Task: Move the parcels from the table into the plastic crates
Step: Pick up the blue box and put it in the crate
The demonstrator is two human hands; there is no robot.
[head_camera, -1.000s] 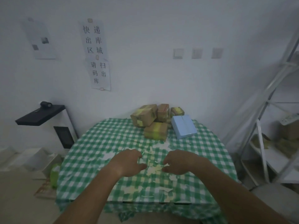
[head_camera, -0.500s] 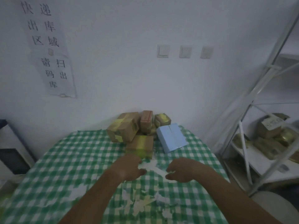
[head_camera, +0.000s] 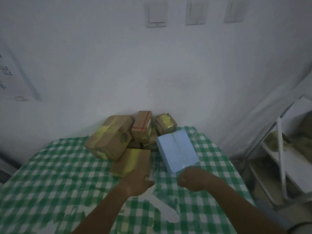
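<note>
A pile of parcels lies at the far side of the table (head_camera: 50, 174) with the green checked cloth. It holds a large brown box with yellow tape (head_camera: 109, 141), a small box with red tape (head_camera: 141, 125), a small yellow-taped box (head_camera: 165, 124), a flat brown parcel (head_camera: 131, 161) and a light blue parcel (head_camera: 177, 149). My left hand (head_camera: 136, 181) reaches the near edge of the flat brown parcel and covers its corner; its fingers are hidden. My right hand (head_camera: 192, 179), fingers loosely curled, sits just below the blue parcel's near corner. No plastic crate is in view.
A white metal shelf (head_camera: 280, 157) with more wrapped parcels stands to the right of the table. The wall with three switches (head_camera: 156, 14) rises right behind the pile. A paper sign (head_camera: 10, 73) hangs at the far left. The cloth has worn pale patches (head_camera: 162, 206).
The view has come closer to the pile. Both hands moved forward across the table, the left up to the flat brown parcel and the right up to the blue parcel.
</note>
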